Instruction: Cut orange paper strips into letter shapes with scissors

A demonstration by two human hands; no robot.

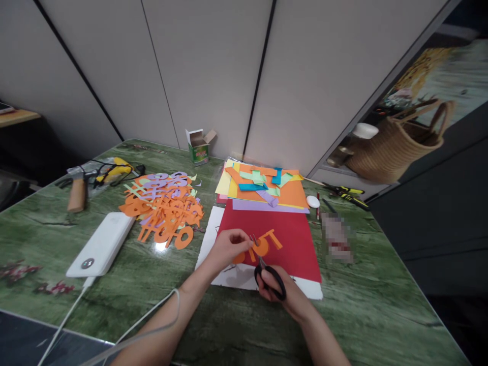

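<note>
Between the fingertips of my left hand is an orange paper cutout, held above a red sheet of paper. My right hand has its fingers through the black handles of a pair of scissors. The scissor blades reach up to the cutout, and their tips show on its far side near my left fingertips. Under the red sheet lies white paper. Another orange piece shows partly below my left hand.
A heap of orange, purple and green paper cutouts lies left. Behind are stacked coloured sheets with paper scraps and a small green box. A white power bank with a cable is front left; pliers lie right.
</note>
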